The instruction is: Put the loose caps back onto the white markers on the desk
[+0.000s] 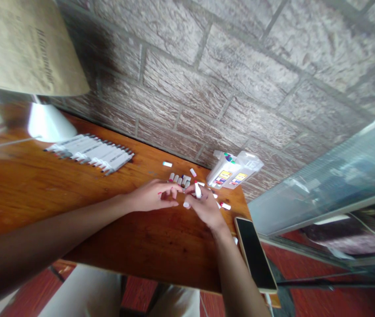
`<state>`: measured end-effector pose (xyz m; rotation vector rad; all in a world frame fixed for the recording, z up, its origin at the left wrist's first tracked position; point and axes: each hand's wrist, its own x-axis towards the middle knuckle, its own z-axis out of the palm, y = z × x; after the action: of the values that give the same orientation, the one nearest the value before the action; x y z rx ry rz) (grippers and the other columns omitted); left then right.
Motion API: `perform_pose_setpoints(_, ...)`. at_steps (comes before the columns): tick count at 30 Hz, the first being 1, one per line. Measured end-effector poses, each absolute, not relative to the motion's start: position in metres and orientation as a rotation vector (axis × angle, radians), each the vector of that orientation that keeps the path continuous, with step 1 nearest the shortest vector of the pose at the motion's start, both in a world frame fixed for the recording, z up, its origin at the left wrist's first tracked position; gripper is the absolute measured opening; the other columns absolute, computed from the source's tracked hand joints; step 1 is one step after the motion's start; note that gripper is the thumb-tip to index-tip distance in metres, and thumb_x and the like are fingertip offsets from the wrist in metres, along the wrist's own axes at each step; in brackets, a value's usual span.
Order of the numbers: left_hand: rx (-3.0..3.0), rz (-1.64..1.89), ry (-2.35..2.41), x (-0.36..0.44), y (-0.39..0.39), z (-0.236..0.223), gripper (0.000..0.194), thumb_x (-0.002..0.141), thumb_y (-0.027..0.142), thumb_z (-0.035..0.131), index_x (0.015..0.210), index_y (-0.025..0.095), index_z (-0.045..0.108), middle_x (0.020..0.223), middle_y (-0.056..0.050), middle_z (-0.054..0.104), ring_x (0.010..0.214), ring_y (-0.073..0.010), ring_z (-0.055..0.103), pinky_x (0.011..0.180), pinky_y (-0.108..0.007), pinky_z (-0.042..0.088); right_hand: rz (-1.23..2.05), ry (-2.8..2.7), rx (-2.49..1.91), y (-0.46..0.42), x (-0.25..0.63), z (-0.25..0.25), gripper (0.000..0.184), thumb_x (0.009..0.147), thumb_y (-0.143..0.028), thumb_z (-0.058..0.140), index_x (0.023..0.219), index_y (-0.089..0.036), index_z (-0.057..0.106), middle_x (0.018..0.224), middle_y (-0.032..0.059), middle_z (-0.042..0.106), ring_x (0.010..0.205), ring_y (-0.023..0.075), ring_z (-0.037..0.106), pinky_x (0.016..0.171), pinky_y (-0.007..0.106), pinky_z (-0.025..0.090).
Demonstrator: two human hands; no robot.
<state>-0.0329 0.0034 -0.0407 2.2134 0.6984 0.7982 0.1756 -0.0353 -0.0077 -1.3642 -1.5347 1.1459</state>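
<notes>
My right hand [207, 208] is closed around a white marker [198, 190] whose red tip points up and away from me. A small white piece, perhaps a cap [186, 204], shows at its thumb. Just to the left, my left hand [156, 195] has its thumb and fingers apart, fingertips close to the right hand, and nothing visible between them. Red marks show on its skin. Beyond both hands, several short marker caps [176, 178] stand or lie grouped. More loose caps [226, 206] are scattered on the right, partly hidden by my right hand.
A row of white markers [91, 152] lies at the back left, beside a lamp [50, 123]. Clear plastic marker cases [232, 174] stand against the brick wall [181, 88]. A phone [255, 251] lies along the right edge of the wooden table [161, 246].
</notes>
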Motion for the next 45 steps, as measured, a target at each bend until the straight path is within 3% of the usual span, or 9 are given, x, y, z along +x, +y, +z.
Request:
perform_pose_setpoints(6, 2.186, 0.929, 0.639, -0.031, -0.005, -0.031, 0.027, 0.091, 0.033, 0.067, 0.111, 0.015, 0.072, 0.084, -0.001, 0.073, 0.068, -0.0069, 0.060, 0.061, -0.014, 0.044, 1.479, -1.222, -1.242, -0.040, 0.162, -0.002, 0.020, 0.070, -0.030, 0.069, 0.085, -0.018, 0.063, 0.054, -0.0052, 0.061, 0.036, 0.0040, 0.033, 0.038, 0.020, 0.015)
perform_pose_setpoints(9, 2.250, 1.092, 0.594, -0.031, -0.004, -0.033, 0.029, 0.091, 0.030, 0.068, 0.116, 0.016, 0.073, 0.089, -0.003, 0.076, 0.070, -0.0082, 0.065, 0.065, -0.015, 0.049, 1.535, -1.128, -1.187, -0.039, 0.158, -0.003, 0.020, 0.069, -0.029, 0.072, 0.084, -0.017, 0.064, 0.057, -0.0031, 0.062, 0.041, 0.0048, 0.042, 0.037, 0.018, 0.015)
perform_pose_setpoints(15, 2.320, 1.390, 0.492, -0.027, -0.001, -0.037, 0.029, 0.092, 0.021, 0.066, 0.120, 0.015, 0.073, 0.112, -0.010, 0.076, 0.096, -0.0134, 0.074, 0.085, -0.018, 0.056, 1.630, -0.911, -1.071, -0.033, 0.160, -0.004, 0.033, 0.064, -0.030, 0.085, 0.088, -0.015, 0.067, 0.068, -0.0002, 0.066, 0.056, 0.0062, 0.057, 0.037, 0.014, 0.016)
perform_pose_setpoints(20, 2.364, 1.418, 0.480, -0.026, -0.001, -0.032, 0.032, 0.095, 0.018, 0.062, 0.125, 0.019, 0.070, 0.119, -0.010, 0.074, 0.106, -0.0144, 0.072, 0.093, -0.019, 0.056, 1.610, -0.844, -1.079, -0.031, 0.161, -0.005, 0.043, 0.059, -0.035, 0.092, 0.088, -0.015, 0.066, 0.074, 0.0029, 0.071, 0.061, 0.0095, 0.066, 0.037, 0.014, 0.015)
perform_pose_setpoints(28, 2.333, 1.393, 0.531, -0.026, 0.000, -0.034, 0.031, 0.096, 0.018, 0.058, 0.126, 0.019, 0.070, 0.122, -0.008, 0.074, 0.111, -0.0149, 0.072, 0.100, -0.021, 0.055, 1.601, -0.840, -1.069, -0.031, 0.165, -0.005, 0.045, 0.059, -0.034, 0.092, 0.089, -0.019, 0.063, 0.080, 0.0011, 0.073, 0.069, 0.0143, 0.074, 0.039, 0.015, 0.013)
perform_pose_setpoints(37, 2.278, 1.368, 0.488, -0.026, 0.000, -0.030, 0.027, 0.096, 0.020, 0.061, 0.120, 0.016, 0.072, 0.120, -0.010, 0.074, 0.105, -0.0146, 0.072, 0.090, -0.019, 0.056, 1.611, -0.866, -1.021, -0.032, 0.164, -0.006, 0.043, 0.059, -0.031, 0.092, 0.089, -0.019, 0.064, 0.077, 0.0023, 0.072, 0.066, 0.0146, 0.072, 0.038, 0.016, 0.012)
perform_pose_setpoints(42, 2.183, 1.287, 0.513, -0.026, -0.003, -0.030, 0.033, 0.092, 0.025, 0.067, 0.122, 0.015, 0.070, 0.114, -0.011, 0.075, 0.070, -0.0069, 0.066, 0.064, -0.014, 0.052, 1.625, -0.887, -0.997, -0.032, 0.163, -0.006, 0.041, 0.062, -0.030, 0.091, 0.091, -0.019, 0.064, 0.077, 0.0026, 0.072, 0.063, 0.0111, 0.068, 0.038, 0.015, 0.013)
perform_pose_setpoints(45, 2.153, 1.251, 0.559, -0.026, -0.005, -0.031, 0.031, 0.092, 0.029, 0.066, 0.120, 0.015, 0.070, 0.110, -0.010, 0.075, 0.066, -0.0058, 0.062, 0.062, -0.014, 0.050, 1.614, -0.904, -0.991, -0.032, 0.163, -0.007, 0.040, 0.063, -0.030, 0.090, 0.092, -0.019, 0.064, 0.079, 0.0030, 0.073, 0.063, 0.0102, 0.067, 0.038, 0.015, 0.013)
